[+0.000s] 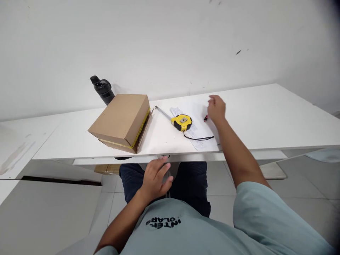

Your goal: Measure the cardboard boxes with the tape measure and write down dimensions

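My left hand [156, 179] is held below the table's front edge, over my lap, with fingers spread and nothing in them. Above the right part of a handwritten sheet of paper [196, 108] is my right hand [217, 109], its fingers loosely bent and apart. A small red and black object [205, 118], perhaps a pen, shows just beside that hand; the rest of it is hidden. On the paper's left side lies a yellow and black tape measure [182, 122], its blade [164, 113] partly drawn out to the left and its black wrist strap trailing right.
A brown cardboard box [122, 117] with yellow tape round its side stands left of the tape measure. Behind it a black bottle [103, 90] leans at the wall. The white table [265, 120] runs along the wall, with a shelf under its front edge.
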Motion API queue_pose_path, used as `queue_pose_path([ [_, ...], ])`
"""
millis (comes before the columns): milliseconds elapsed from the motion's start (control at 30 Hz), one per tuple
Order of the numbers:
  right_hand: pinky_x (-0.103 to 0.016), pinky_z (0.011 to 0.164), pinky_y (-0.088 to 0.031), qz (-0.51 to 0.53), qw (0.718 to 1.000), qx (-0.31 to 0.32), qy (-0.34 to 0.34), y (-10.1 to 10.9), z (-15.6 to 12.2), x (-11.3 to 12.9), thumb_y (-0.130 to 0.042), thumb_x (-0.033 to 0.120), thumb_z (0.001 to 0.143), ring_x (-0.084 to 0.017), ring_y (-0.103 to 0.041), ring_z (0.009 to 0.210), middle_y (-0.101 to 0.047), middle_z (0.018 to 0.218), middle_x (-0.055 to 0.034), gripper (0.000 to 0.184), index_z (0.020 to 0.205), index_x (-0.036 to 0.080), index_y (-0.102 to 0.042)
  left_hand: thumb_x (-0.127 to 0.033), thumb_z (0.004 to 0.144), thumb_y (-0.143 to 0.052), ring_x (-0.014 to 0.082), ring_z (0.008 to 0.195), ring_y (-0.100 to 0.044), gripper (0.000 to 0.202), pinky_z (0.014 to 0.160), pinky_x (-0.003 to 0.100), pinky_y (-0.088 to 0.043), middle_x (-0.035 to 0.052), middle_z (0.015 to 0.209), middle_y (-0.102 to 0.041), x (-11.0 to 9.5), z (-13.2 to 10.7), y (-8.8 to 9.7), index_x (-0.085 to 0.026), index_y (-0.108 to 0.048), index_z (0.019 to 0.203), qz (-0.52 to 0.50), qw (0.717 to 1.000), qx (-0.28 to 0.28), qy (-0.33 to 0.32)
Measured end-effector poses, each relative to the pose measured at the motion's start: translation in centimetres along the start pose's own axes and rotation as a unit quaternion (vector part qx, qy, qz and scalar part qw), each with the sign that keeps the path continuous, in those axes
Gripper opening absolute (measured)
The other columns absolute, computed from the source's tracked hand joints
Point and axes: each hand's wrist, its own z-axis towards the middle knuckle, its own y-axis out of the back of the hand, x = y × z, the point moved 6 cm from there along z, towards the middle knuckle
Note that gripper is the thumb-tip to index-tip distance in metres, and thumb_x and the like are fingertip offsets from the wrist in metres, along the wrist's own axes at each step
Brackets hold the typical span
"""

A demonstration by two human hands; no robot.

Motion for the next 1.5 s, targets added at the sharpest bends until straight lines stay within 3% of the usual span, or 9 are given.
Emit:
queue_pose_path([
  [167,-0.048,0.098,-0.048,-0.201,0.973,0.111,-0.030,1.1,0.1,-5.1,-0.041,0.014,0.094,-0.032,-0.066,0.108,-0.067,0.130,-0.0232,0.055,0.142,0.017,-0.066,-0.044,0.105,-0.056,0.0363,0.149,-0.053,0.051,0.115,0.054,-0.047,0.0174,0.156,-0.060,3.9,8.9,-5.4,-0.026,-0.053,0.153,-0.005,0.992,0.127,0.020],
  [333,-0.038,0.086,-0.048,-0.237,0.954,0.182,0.009,0.3,-0.9,-3.9,-0.045,0.015,0.095,-0.026,-0.065,0.098,-0.065,0.134,-0.0149,0.058,0.148,0.029,-0.065,-0.050,0.095,-0.073,0.0473,0.162,-0.027,0.073,0.123,0.073,-0.030,0.0213,0.173,-0.037,7.5,16.8,-16.2,-0.023,-0.052,0.159,0.022,0.954,0.254,0.159],
  [433,-0.037,0.087,-0.047,-0.257,0.946,0.198,0.014,0.2,-0.8,-3.4,-0.046,0.018,0.097,-0.026,-0.065,0.101,-0.065,0.132,-0.0134,0.055,0.146,0.030,-0.066,-0.041,0.097,-0.072,0.0403,0.164,-0.028,0.063,0.130,0.068,-0.022,0.0164,0.173,-0.040,8.7,18.5,-19.5,-0.024,-0.057,0.155,0.071,0.942,0.294,0.149],
  [567,-0.036,0.085,-0.045,-0.279,0.941,0.192,-0.007,0.0,-1.3,-3.1,-0.042,0.019,0.100,-0.027,-0.066,0.102,-0.063,0.133,-0.0160,0.050,0.143,0.024,-0.067,-0.045,0.101,-0.064,0.0317,0.163,-0.033,0.050,0.135,0.054,-0.017,0.0080,0.168,-0.050,12.0,18.9,-19.1,-0.029,-0.063,0.148,0.103,0.948,0.271,0.128],
  [733,-0.036,0.080,-0.044,-0.280,0.943,0.176,-0.024,-1.3,-2.7,-1.8,-0.039,0.022,0.103,-0.027,-0.066,0.096,-0.066,0.127,-0.0186,0.045,0.138,0.017,-0.066,-0.057,0.093,-0.073,0.0376,0.164,-0.026,0.070,0.132,0.055,-0.024,0.0091,0.174,-0.039,16.8,18.2,-17.6,-0.031,-0.055,0.155,0.117,0.920,0.242,0.286],
  [1033,-0.034,0.078,-0.045,-0.212,0.971,0.104,-0.030,-0.5,-3.4,-0.3,-0.039,0.031,0.107,-0.023,-0.068,0.087,-0.074,0.101,-0.0125,0.038,0.132,0.017,-0.064,-0.061,0.087,-0.079,0.0341,0.162,-0.032,0.106,0.130,0.046,-0.028,0.0171,0.176,-0.033,17.4,17.2,-17.7,-0.022,-0.026,0.171,0.062,0.894,0.224,0.382],
  [1133,-0.032,0.078,-0.049,-0.017,0.999,-0.003,-0.046,0.3,-4.0,1.1,-0.030,0.037,0.109,-0.019,-0.069,0.089,-0.072,0.115,-0.0114,0.042,0.138,0.019,-0.053,-0.057,0.089,-0.078,0.0340,0.155,-0.043,0.104,0.130,0.049,-0.027,0.0171,0.169,-0.046,17.4,17.2,-17.9,-0.022,-0.025,0.171,0.041,0.903,0.212,0.370],
  [1233,-0.031,0.074,-0.050,0.207,0.974,-0.066,-0.061,-0.3,-5.5,2.6,-0.055,0.053,0.099,-0.017,-0.066,0.081,-0.069,0.101,-0.0050,0.036,0.116,0.021,-0.056,-0.055,0.088,-0.079,0.0340,0.153,-0.045,0.103,0.129,0.049,-0.027,0.0185,0.167,-0.048,17.5,17.2,-18.2,-0.020,-0.026,0.170,0.034,0.908,0.210,0.361],
  [1500,-0.030,0.062,-0.041,0.254,0.955,0.142,-0.051,-4.2,-8.6,4.3,-0.049,0.063,0.097,-0.015,-0.047,0.059,-0.052,0.066,0.0058,0.038,0.104,0.026,-0.053,-0.061,0.089,-0.076,0.0299,0.166,-0.024,0.108,0.134,0.048,-0.020,0.0198,0.176,-0.031,17.9,17.3,-18.5,-0.016,-0.022,0.171,-0.020,0.906,0.222,0.360],
])
